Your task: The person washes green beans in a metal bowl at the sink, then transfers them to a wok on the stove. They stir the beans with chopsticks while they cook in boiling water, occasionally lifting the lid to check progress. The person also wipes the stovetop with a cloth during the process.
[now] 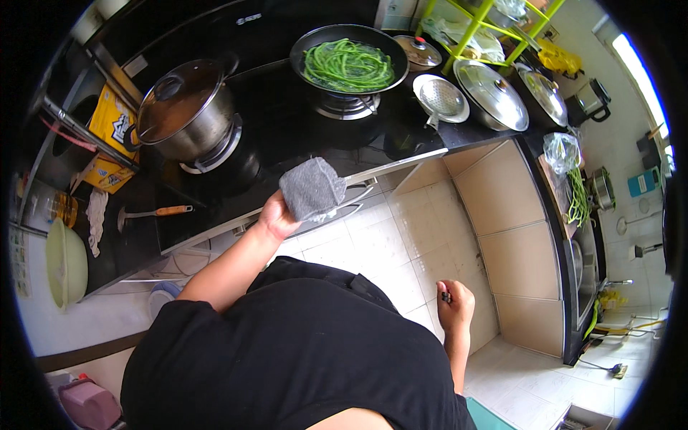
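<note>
In my left hand (pixel 278 217) is a folded grey cloth (pixel 312 188), held up in front of the counter's front edge. A bit of white shows beneath the cloth. My right hand (pixel 459 309) hangs low over the floor, its fingers closed round a small dark thing (pixel 446 297) whose kind I cannot make out. Beyond the cloth, a black frying pan (pixel 401 63) with long green beans (pixel 348 66) in it sits on the right burner (pixel 347 105). On the left burner (pixel 215 154) stands a lidded steel pot (pixel 204 132).
A strainer (pixel 442 98), a large lidded pan (pixel 494 93) and a green rack (pixel 469 32) stand right of the stove. A ladle (pixel 154 212) and a pale green basin (pixel 66 265) are at left. Long beans (pixel 577 197) lie on the right counter, near the sink (pixel 586 265).
</note>
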Available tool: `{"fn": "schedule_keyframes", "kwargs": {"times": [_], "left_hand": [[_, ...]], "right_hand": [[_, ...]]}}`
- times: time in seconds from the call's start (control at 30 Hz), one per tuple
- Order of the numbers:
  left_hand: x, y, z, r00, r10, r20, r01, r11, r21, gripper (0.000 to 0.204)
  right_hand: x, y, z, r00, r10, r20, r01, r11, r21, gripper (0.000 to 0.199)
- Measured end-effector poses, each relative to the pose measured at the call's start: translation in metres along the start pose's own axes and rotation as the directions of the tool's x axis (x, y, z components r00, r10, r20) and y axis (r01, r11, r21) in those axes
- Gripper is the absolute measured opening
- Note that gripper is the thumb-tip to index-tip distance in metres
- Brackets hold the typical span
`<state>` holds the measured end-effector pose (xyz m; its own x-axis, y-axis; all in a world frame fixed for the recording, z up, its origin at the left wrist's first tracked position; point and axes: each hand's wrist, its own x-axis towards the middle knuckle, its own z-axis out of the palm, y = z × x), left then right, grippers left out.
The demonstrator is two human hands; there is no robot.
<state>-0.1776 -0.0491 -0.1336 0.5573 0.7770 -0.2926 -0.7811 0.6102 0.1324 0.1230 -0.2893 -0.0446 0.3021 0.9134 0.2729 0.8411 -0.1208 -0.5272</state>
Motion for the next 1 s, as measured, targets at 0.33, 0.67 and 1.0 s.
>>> {"fn": "schedule_keyframes", "kwargs": {"times": [0.33, 0.67, 1.0], "left_hand": [[0.131, -0.035, 0.055, 0.999, -0.046, -0.001, 0.045, 0.983, 0.175, 0.029], [0.229, -0.036, 0.09, 0.999, -0.034, 0.024, 0.027, 0.969, 0.247, 0.03], [0.211, -0.025, 0.088, 0.983, 0.155, -0.098, -0.071, 0.816, 0.573, 0.024]], "right_hand": [[-0.013, 0.066, -0.017, 0.979, 0.164, -0.122, -0.162, 0.986, 0.028, 0.009], [0.073, 0.104, -0.044, 0.956, 0.277, -0.093, -0.284, 0.957, -0.068, 0.009], [0.226, 0.118, -0.069, 0.98, -0.144, -0.14, 0.116, 0.975, -0.189, 0.02]]}}
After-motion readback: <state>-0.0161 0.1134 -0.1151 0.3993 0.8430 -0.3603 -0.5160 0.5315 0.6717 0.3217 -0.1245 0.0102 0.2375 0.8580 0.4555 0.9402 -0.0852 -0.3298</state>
